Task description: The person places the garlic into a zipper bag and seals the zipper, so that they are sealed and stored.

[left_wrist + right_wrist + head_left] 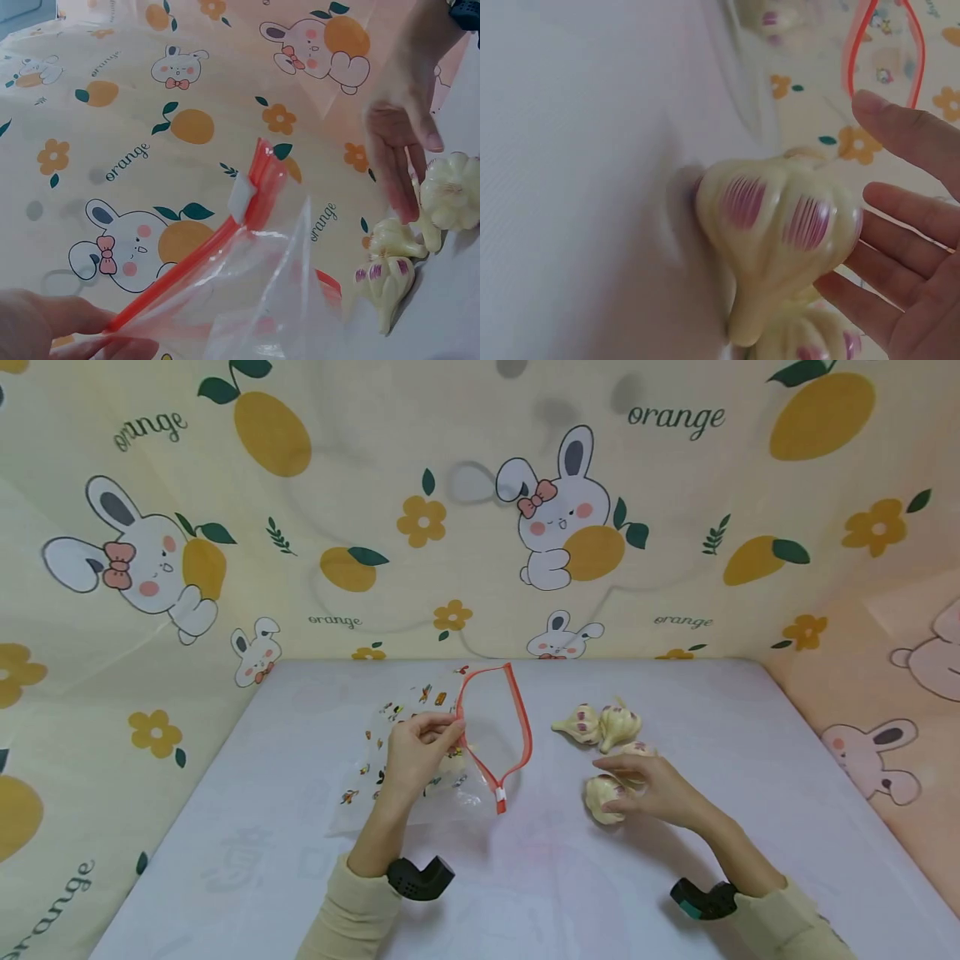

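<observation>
Head view records the left hand (416,752) with thumb and fingers pinching the rim of a red-edged plastic bag (442,787); its mouth gapes just to the right of those fingers. The right hand (660,787) has its fingers extended and parted, gripping nothing. The nearest garlic bulb (600,799) lies on the table (562,877) just beside these fingers, appearing between thumb and forefinger; contact cannot be confirmed. Other garlic bulbs (619,725) lie beyond the right forefinger, one partly hidden by the hand.

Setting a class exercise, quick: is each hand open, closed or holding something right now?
Left hand: closed, pinching the red-edged bag.
Right hand: open, close beside a garlic bulb.
</observation>
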### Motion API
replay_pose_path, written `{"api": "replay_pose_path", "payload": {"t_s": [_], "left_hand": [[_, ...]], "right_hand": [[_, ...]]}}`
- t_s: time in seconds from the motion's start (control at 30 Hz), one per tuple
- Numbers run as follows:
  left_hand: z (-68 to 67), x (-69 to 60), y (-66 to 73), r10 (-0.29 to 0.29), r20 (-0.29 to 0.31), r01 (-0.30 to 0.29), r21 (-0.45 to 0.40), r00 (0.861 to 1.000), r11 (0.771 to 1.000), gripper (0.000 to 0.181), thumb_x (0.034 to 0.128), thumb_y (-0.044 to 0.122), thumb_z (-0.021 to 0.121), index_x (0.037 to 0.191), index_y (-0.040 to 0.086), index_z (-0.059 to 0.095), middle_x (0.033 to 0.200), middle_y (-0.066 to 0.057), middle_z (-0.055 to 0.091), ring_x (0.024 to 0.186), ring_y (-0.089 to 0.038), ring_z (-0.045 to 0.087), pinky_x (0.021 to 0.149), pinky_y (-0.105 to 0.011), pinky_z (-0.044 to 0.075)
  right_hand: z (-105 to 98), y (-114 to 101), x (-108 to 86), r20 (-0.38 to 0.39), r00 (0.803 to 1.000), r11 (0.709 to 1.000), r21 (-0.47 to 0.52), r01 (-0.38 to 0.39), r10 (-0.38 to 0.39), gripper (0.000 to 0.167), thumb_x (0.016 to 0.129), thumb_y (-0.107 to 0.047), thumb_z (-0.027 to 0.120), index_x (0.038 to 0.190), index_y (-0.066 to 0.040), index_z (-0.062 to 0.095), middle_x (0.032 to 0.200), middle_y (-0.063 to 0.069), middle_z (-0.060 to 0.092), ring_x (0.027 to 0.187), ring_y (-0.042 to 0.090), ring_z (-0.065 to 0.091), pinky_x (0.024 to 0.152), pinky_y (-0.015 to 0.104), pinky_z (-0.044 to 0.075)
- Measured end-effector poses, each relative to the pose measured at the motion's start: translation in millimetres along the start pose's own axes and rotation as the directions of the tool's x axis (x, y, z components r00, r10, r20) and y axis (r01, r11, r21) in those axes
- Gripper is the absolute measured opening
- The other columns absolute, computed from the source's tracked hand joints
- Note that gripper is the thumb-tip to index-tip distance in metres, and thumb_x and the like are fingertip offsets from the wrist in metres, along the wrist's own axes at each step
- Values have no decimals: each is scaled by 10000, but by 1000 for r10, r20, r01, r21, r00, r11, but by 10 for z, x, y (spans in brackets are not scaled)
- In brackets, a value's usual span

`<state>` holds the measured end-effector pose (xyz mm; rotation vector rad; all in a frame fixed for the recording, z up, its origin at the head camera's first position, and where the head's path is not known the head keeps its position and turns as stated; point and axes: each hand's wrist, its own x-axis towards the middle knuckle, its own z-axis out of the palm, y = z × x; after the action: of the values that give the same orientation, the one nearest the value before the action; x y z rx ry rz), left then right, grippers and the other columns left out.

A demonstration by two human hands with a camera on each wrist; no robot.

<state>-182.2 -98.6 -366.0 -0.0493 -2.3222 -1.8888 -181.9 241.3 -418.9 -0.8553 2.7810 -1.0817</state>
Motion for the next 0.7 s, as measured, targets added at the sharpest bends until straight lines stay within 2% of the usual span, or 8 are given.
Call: {"api": "replay_pose_path", "payload": {"t_s": [0.07, 0.13, 0.3, 0.4, 0.7], "left_hand": [[4, 2, 5, 3, 2, -3, 0, 1000, 1000, 170, 882, 93, 686, 997, -29, 712, 889, -233, 729, 639, -1, 623, 615, -113, 522], [6, 4, 9, 4, 1, -4, 1, 1000, 1000, 169, 881, 94, 687, 997, -27, 713, 889, -233, 728, 641, -6, 623, 613, -111, 518], [6, 11, 2, 3, -4, -3, 12, 1000, 1000, 167, 881, 99, 688, 997, -19, 714, 887, -226, 728, 641, -14, 623, 613, -108, 516], [6, 11, -4, 2, -4, -2, 16, 1000, 1000, 168, 881, 100, 688, 996, -19, 715, 886, -222, 728, 641, -13, 623, 616, -114, 522], [-1, 0, 3, 1, -6, -1, 19, 1000, 1000, 166, 880, 98, 689, 993, -20, 717, 890, -223, 730, 638, -16, 624, 625, -135, 538]], "right_hand": [[-8, 15, -28, 6, 1000, 1000, -23, -6, 6, 568, 735, -215, 830, 1213, 16, 629, 1190, 198, 686, 1071, 218, 686, 895, 399, 568], [-8, 33, -51, 10, 1000, 1000, -25, -14, 14, 596, 722, -222, 837, 1227, 12, 622, 1194, 193, 686, 1060, 211, 691, 892, 358, 569], [16, 81, -87, 14, 1000, 999, 38, -1, 1, 656, 688, -208, 857, 1238, 46, 604, 1199, 214, 673, 1078, -82, 580, 901, 289, 565], [31, 94, -97, 12, 1000, 998, 61, 23, -23, 663, 677, -193, 864, 1224, 73, 600, 1195, 235, 664, 1082, -169, 514, 899, 247, 562], [34, 122, -112, 33, 999, 998, 49, 34, -35, 660, 678, -172, 857, 1235, 63, 592, 1202, 238, 652, 1084, -136, 533, 888, 285, 573]]}}
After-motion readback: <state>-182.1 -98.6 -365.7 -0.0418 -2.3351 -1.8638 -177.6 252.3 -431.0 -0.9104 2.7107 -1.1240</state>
